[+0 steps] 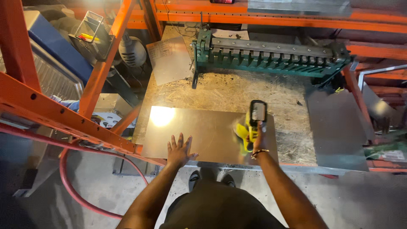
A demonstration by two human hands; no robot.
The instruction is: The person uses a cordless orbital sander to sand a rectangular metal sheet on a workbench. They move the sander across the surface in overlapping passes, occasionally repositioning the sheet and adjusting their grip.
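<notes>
The person stood at a chipboard-topped workbench [254,91] set inside an orange steel rack [51,112], looking down at a flat, rectangular sheet of bare grey metal [207,131] that lay near the front edge of the bench, with a bright patch of reflected light on its left part. The left hand [179,149] lay palm down on the sheet close to its front edge, fingers spread and flat, gripping nothing. The right hand [257,138], with a beaded bracelet at the wrist, was closed around a yellow and black hand tool [254,121] held over the right part of the sheet; the tool's black head pointed away from the person, and whether it touched the metal could not be told. At the back of the bench stood a long green metal bending machine [271,55] with a row of fingers along its length. A smaller grey sheet [168,59] leaned to the left of it, and another grey sheet [337,127] lay at the right end of the bench. A red hose [72,186] curved over the concrete floor at the left.
</notes>
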